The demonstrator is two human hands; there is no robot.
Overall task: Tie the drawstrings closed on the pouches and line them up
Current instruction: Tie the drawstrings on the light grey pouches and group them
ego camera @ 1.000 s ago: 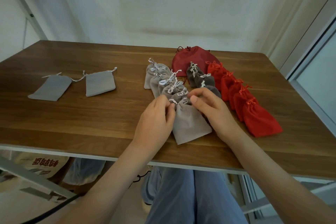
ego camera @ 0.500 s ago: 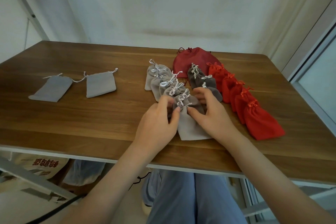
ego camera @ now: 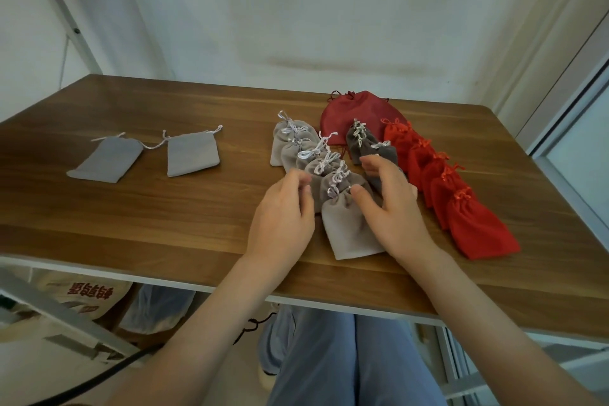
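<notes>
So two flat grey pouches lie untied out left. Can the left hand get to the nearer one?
Probably yes. The left hand is beside the grey row, and only bare table lies between it and the nearer flat pouch. Its fingers are blurred, so whether they hold anything is unclear.

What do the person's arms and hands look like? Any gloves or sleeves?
No gloves and no sleeves in view: the left hand and right hand are bare, and so are the left forearm and right forearm. No rings, watch or bracelet show. The only clothing visible is light blue trousers.
</notes>
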